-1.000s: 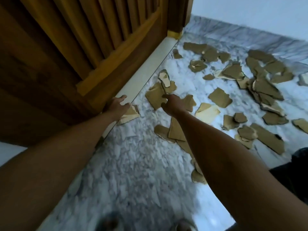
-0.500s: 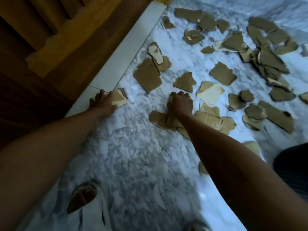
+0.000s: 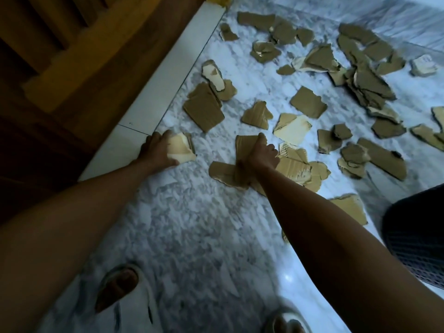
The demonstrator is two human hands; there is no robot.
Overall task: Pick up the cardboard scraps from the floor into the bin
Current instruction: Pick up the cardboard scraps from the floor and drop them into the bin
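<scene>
Several torn brown cardboard scraps lie scattered over the marble floor [image 3: 192, 224]. My left hand [image 3: 157, 151] grips a pale folded scrap [image 3: 181, 149] next to the white threshold strip. My right hand [image 3: 260, 156] grips a brown scrap [image 3: 245, 145], lifted at one edge, over a small heap of scraps [image 3: 295, 170]. A larger brown piece [image 3: 204, 111] lies just beyond, between my hands. A dark mesh bin [image 3: 418, 241] shows at the right edge, only partly in view.
A wooden door [image 3: 60, 68] and a white threshold strip [image 3: 156, 99] run along the left. More scraps [image 3: 365, 80] pile up at the far right. My feet in white sandals [image 3: 117, 287] stand at the bottom of the view.
My right hand has pulled back from the farther scraps and taken hold of a brown scrap nearer to me. My left hand keeps its pale scrap. The view has tilted down, so the feet show.
</scene>
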